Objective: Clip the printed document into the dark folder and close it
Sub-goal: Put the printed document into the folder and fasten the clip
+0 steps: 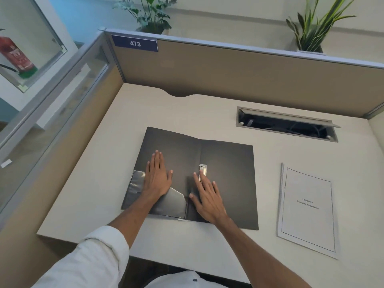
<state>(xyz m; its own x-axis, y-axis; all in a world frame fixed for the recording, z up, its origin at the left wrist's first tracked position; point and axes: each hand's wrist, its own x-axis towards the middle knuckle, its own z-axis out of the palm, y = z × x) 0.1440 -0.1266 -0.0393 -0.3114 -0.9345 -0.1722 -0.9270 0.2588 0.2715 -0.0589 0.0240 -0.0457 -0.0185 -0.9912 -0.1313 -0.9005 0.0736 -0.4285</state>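
Note:
The dark folder (pixel 226 161) lies spread open and flat in the middle of the desk. A metal clip (pixel 203 169) sits just right of its spine. My left hand (pixel 156 175) rests flat, fingers extended, on the left cover above a clear plastic pocket (pixel 168 204). My right hand (pixel 207 196) lies flat on the inner right side beside the spine, its fingertips touching the lower part of the clip. The printed document (pixel 307 208), a white stapled stack with a bordered title page, lies on the desk to the right of the folder, apart from both hands.
The beige desk (pixel 99 183) is enclosed by cubicle partitions at the back and left. An open cable tray (pixel 286 124) is set into the desk at the back right. Two potted plants (pixel 149 15) stand behind the back partition.

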